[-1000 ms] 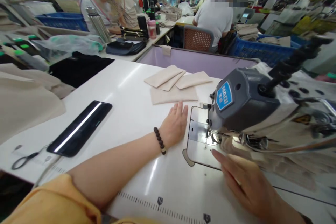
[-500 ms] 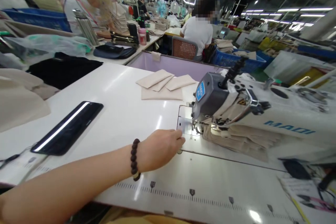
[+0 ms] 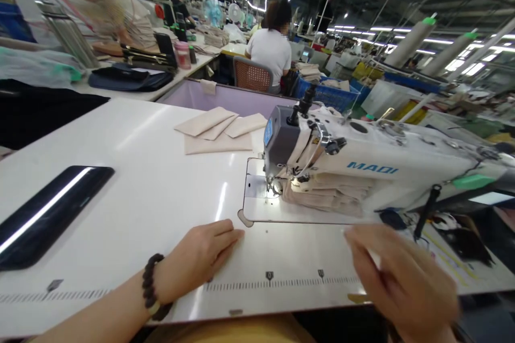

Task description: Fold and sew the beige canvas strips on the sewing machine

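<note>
My left hand, with a dark bead bracelet at the wrist, rests on the white sewing table left of the sewing machine's needle. Its fingers are bent and pressed together; anything between them is hidden. My right hand is blurred above the table's front edge, right of the needle. A gap shows between its thumb and fingers, and I see nothing in it. The sewing machine stands beyond both hands. Beige fabric pieces are bunched beneath its arm. More flat beige pieces overlap to the left of the machine head.
A black phone lies at the left, near dark cloth. Behind the table is a lilac-walled bin. A person in white sits beyond it, by a blue crate. A ruler strip runs along the front edge.
My left hand has drawn back from the needle plate toward the front edge. My right hand has come into view at the lower right. The view has swung to the right.
</note>
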Available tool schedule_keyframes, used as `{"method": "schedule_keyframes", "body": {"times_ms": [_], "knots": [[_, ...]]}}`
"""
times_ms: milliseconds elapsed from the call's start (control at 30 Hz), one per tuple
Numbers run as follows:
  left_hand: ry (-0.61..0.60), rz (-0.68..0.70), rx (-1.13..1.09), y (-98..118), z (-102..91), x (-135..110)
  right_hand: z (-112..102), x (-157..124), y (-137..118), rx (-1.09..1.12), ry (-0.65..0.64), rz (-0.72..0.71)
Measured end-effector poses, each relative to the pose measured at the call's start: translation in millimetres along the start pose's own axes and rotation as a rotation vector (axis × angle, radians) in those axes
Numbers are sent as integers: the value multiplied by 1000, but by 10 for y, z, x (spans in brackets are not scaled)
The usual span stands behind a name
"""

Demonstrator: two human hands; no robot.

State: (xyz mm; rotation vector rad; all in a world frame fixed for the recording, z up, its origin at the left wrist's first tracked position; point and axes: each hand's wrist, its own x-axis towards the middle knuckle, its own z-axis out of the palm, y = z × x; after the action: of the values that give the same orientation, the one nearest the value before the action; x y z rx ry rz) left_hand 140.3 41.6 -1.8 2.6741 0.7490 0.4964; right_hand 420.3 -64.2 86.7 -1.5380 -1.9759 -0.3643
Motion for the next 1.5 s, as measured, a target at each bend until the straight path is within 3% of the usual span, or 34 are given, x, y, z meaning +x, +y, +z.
{"method": "schedule_keyframes", "body": {"times_ms": [33,133,233,500,700,833,967,1200,1267,1367,1433,1500], "knots": [[-5,0,-2,-5,2,5,110,92,155,-121,33,-53],[-27,9,0,-7,14,18,416,264,589,-436,90,-26],[-46,15,-3,-11,31,17,602,296,833,-575,70,-8],[-60,16,-3,-46,50,15,660,291,864,-525,67,-15],[-61,28,10,-42,32,21,489,273,885,-432,53,-72],[-43,31,5,-32,8,26,243,103,740,-371,-81,-39],[-32,47,4,-12,6,34,69,-133,350,-109,-356,46],[116,188,97,262,-56,234,80,-209,-387,384,-630,74],[56,303,100,366,-77,336,143,-167,-495,502,-695,56],[-178,456,59,435,-86,415,232,-159,-552,617,-797,35],[-290,416,39,393,-103,370,255,-226,-505,657,-819,41],[-272,282,4,291,-156,246,243,-347,-387,654,-801,77]]}}
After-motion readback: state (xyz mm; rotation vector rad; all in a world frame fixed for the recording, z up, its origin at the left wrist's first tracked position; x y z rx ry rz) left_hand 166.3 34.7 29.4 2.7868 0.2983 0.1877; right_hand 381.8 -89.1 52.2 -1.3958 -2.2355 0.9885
